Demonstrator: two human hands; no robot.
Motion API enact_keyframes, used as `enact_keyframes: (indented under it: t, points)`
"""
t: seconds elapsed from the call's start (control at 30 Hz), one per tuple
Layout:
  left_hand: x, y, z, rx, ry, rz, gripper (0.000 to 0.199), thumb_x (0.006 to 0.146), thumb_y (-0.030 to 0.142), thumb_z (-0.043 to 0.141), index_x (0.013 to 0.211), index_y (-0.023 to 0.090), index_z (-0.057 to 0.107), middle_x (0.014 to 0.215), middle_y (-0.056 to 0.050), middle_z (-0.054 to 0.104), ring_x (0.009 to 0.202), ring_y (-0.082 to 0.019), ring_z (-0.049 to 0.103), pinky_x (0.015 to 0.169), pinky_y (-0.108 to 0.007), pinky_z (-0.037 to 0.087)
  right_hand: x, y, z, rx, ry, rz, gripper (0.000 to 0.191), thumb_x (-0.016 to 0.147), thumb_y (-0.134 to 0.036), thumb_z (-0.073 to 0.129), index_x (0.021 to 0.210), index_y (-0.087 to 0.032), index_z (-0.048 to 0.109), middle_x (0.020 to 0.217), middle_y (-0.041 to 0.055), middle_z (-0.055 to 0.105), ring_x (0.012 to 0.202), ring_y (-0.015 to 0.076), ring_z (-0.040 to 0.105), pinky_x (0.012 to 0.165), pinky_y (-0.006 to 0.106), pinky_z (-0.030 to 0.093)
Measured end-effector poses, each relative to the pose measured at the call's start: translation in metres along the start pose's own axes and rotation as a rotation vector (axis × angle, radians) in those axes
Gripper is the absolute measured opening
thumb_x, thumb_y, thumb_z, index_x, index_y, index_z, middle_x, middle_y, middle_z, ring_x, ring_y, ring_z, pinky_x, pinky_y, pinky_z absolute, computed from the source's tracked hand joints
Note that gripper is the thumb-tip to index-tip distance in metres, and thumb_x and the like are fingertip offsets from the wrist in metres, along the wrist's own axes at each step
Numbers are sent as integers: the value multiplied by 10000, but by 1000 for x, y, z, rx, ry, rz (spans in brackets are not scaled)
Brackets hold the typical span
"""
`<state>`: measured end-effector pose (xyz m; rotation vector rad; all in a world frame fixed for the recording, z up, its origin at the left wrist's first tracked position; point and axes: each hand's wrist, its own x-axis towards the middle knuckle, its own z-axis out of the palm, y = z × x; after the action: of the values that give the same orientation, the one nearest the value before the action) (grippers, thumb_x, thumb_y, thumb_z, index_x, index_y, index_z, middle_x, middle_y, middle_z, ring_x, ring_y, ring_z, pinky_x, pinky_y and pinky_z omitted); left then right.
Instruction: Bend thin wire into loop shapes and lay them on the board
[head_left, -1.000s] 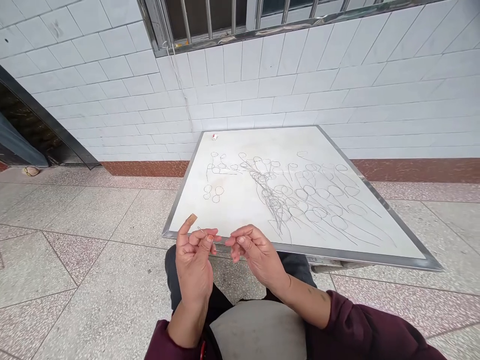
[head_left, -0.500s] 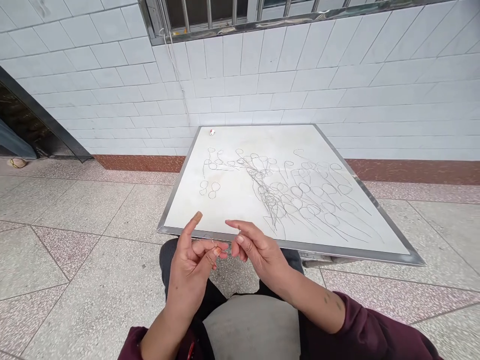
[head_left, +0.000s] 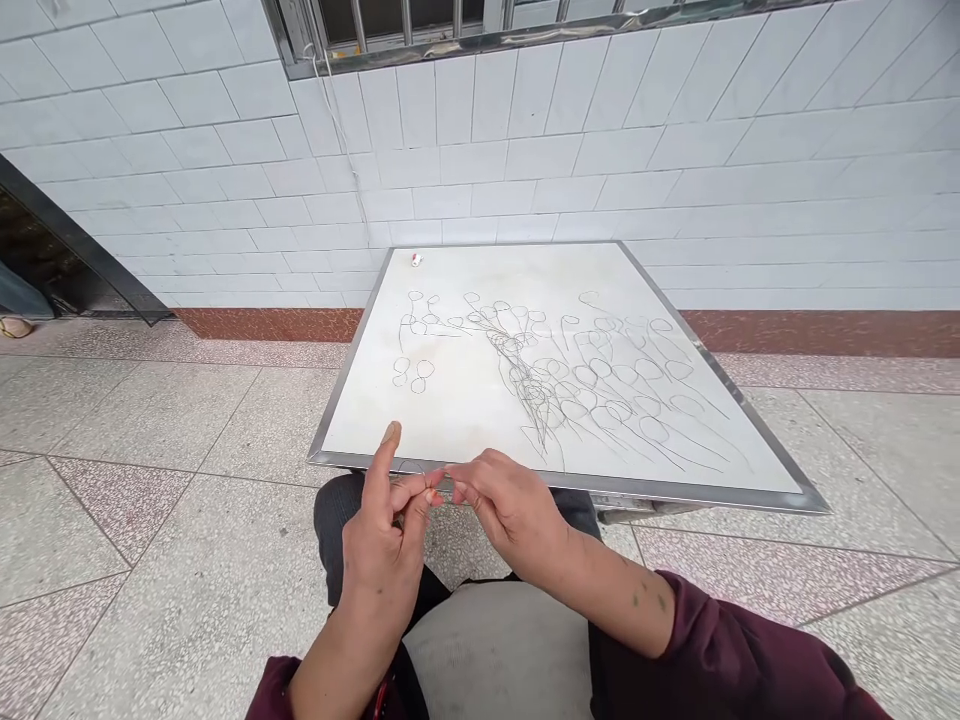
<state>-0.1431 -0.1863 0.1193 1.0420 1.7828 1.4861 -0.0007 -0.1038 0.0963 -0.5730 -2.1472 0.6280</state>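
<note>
Thin dark wire pieces with looped ends (head_left: 592, 385) lie spread over the white table (head_left: 465, 430), densest at its middle and right. Four small wire rings (head_left: 420, 376) lie apart at the left. Just before the table's front edge, my left hand (head_left: 386, 525) pinches a thin wire between thumb and index finger, with another finger raised. A small loop of that wire shows faintly above the fingertips. My right hand (head_left: 510, 510) is closed at the same spot, its fingertips against those of my left hand; what it grips is too small to make out.
A small white and red object (head_left: 416, 260) sits at the table's far left corner. Behind stands a white tiled wall (head_left: 465, 170) with a barred window (head_left: 420, 30). A person's foot (head_left: 15, 327) shows at the far left. My knees are under the table's front edge.
My right hand has moved left, so its fingertips now meet those of my left hand. Its extended index finger has bent in. The view has shifted slightly.
</note>
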Motion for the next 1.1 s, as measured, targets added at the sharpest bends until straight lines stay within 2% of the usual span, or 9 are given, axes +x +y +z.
enact_keyframes:
  t: [0.2,0.3,0.43,0.6,0.73,0.83,0.93,1.1]
  points:
    - [1,-7,2,181,4,23,663,826,291,652,1426,350,376,990,-2,751,846,-198,707,786,-292,507,4,-5,-2,-226,-85,-64,224,918,-105,401,863,-186,602,639,32,568,603,165,461,548,282,377]
    - [2,-6,4,284,-49,39,648,872,305,582,1455,355,304,1012,9,746,885,-190,702,802,-314,520,5,-6,-4,-286,-127,-63,236,912,-101,407,787,-173,594,611,24,535,589,153,432,528,264,347]
    - [3,-3,5,372,-123,31,604,907,300,502,1462,347,271,1043,22,737,910,-181,696,823,-345,531,7,-6,-7,-326,-136,-82,228,904,-79,416,784,-152,596,606,17,533,581,142,423,526,249,337]
    - [5,-6,6,366,-147,34,609,911,322,500,1465,361,251,1093,21,723,910,-178,696,809,-336,538,8,-5,-7,-333,-142,-113,221,864,-33,423,772,-145,590,597,18,534,568,140,411,517,246,324]
    - [6,-11,8,416,-132,79,600,914,297,489,1466,354,259,1036,25,733,872,-175,691,777,-321,532,9,-5,-7,-339,-175,-102,219,881,-57,429,764,-149,590,606,21,547,561,139,417,522,253,336]
    - [6,-14,10,468,-161,139,592,916,251,468,1472,303,272,950,11,737,804,-171,684,748,-309,525,9,-4,-5,-349,-196,-105,224,882,-51,435,740,-157,571,586,12,541,541,134,418,519,256,339]
    - [5,-17,13,508,-194,238,578,928,221,427,1481,262,263,966,-20,724,830,-179,672,763,-312,511,8,-1,-2,-348,-224,-42,195,873,-43,449,754,-161,548,613,16,570,565,141,471,525,258,355]
    - [4,-20,15,552,-183,309,556,953,225,380,1488,256,235,889,-14,707,776,-168,658,728,-302,502,4,4,3,-269,-189,209,76,864,-118,531,892,-177,493,677,1,598,564,142,530,498,250,371]
